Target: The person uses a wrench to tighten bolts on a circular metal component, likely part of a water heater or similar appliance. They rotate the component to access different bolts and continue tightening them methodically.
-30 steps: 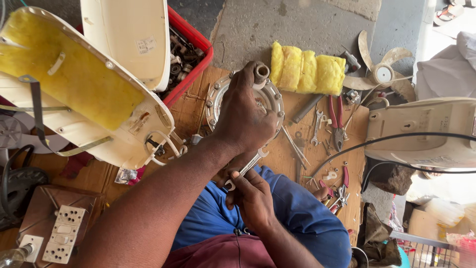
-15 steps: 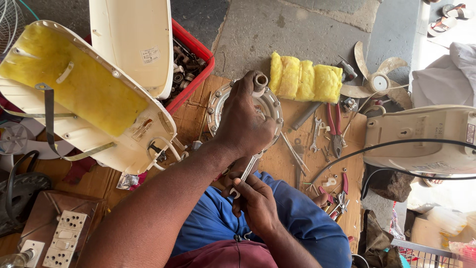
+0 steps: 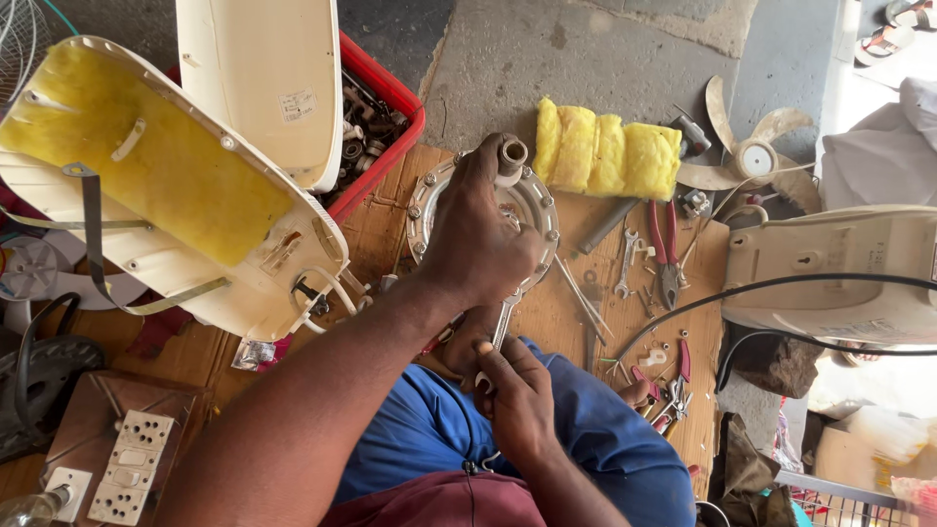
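Note:
A round metal flange plate (image 3: 426,193) with bolts around its rim and a short pipe stub (image 3: 511,154) lies on the wooden board. My left hand (image 3: 476,239) is clamped over it from above, covering most of its middle. Below it, my right hand (image 3: 512,400) grips the lower end of a silver spanner (image 3: 504,320). The spanner's head reaches up under the plate's near edge, hidden by my left hand. My blue-trousered leg (image 3: 429,429) lies under both hands.
A cream casing lined with yellow foam (image 3: 166,185) lies at the left, beside a red crate (image 3: 388,98) of metal parts. Yellow sponge (image 3: 605,146), red-handled pliers (image 3: 669,244), loose spanners and screws, a fan blade (image 3: 752,156), a cream housing (image 3: 839,273) and a switch board (image 3: 127,468) surround me.
Both hands keep their grips on the plate and the spanner. The view has shifted slightly; the right hand with the spanner has barely moved.

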Demonstrator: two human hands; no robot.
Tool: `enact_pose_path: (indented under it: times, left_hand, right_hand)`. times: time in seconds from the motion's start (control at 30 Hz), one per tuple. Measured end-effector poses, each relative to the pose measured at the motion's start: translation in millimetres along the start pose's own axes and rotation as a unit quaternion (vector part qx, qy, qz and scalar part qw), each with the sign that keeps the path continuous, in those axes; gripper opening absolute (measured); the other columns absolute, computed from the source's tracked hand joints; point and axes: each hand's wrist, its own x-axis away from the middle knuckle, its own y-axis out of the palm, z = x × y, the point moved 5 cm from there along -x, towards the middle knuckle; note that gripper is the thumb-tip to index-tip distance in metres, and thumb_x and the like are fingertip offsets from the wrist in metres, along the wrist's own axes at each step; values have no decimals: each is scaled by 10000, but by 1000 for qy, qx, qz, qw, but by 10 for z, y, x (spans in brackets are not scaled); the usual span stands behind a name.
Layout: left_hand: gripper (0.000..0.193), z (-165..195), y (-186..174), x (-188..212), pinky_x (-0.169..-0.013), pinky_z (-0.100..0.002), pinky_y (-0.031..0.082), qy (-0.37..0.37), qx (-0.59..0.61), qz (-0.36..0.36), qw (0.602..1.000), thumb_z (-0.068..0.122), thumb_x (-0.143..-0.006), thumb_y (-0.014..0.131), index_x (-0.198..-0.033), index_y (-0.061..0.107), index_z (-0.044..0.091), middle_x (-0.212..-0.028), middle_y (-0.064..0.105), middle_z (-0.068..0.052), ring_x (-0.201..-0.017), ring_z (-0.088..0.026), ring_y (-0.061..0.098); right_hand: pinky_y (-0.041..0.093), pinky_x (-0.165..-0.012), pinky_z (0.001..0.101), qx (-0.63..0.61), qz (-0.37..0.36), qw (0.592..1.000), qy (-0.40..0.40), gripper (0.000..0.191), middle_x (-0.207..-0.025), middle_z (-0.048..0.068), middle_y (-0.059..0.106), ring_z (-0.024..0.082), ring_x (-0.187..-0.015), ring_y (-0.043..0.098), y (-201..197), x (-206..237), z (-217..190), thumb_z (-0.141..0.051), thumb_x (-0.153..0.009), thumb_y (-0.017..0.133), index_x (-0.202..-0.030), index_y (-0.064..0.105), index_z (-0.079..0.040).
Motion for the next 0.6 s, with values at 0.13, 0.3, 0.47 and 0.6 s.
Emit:
enact_pose_path:
  times: [0.13,0.3,0.47,0.6]
  left_hand:
    - [811,18,-60,8,-1023,-484,535,2,13,-30,999,78,-716,762,-1433,389,9,-1234,590,-221,-1158,-383,632]
    - [748,101,-158,54,-1032,-463,543,34,26,-3,999,133,-764,832,-1397,448,27,-1260,612,-209,-1174,-370,640]
    - [673,131,-205,111,-985,-452,554,24,39,-2,999,86,-772,810,-1353,476,26,-1229,614,-201,-1152,-345,647]
    - [614,87,-221,100,-938,-384,598,13,70,-26,997,103,-789,810,-1304,479,49,-1183,612,-145,-1080,-246,665]
  right_hand:
    - [358,-449,233,50,-56,997,-8,221,-676,72,648,88,-498,476,-139,-2,-8,-245,-1013,596,-994,639,-29]
    - [405,-480,220,149,-127,981,-7,270,-712,54,671,77,-544,521,-267,-10,-137,-255,-1027,614,-969,664,4]
    - [408,-466,233,74,-135,987,44,214,-697,53,645,90,-542,537,-472,-113,76,-199,-959,639,-1059,678,-15]
    - [397,-452,240,108,-127,985,32,240,-681,55,626,102,-522,518,-952,-258,242,-96,-918,637,-1117,702,22]
